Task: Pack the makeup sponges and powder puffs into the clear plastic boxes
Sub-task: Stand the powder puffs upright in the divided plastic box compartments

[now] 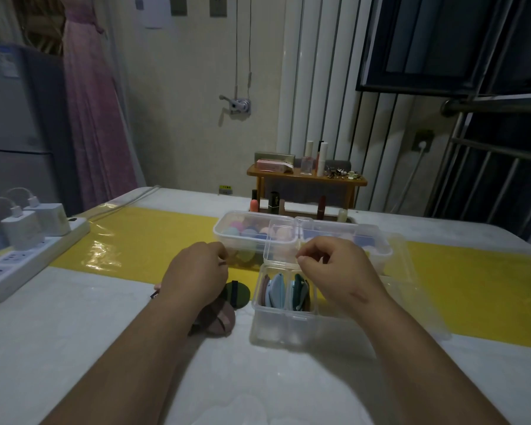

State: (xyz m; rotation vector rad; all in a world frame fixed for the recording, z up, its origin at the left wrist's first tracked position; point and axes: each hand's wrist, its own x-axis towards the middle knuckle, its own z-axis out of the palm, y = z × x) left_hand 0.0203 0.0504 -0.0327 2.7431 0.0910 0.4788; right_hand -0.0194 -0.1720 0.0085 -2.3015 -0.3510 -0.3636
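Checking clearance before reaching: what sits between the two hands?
Head view: an upright clear box lid stands between the left hand and the right hand.

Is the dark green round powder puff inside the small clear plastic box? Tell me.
No, the dark green puff lies on the table, left of the small clear box.

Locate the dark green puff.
Head view, centre: the dark green puff lies on the table between the left hand and the small clear box.
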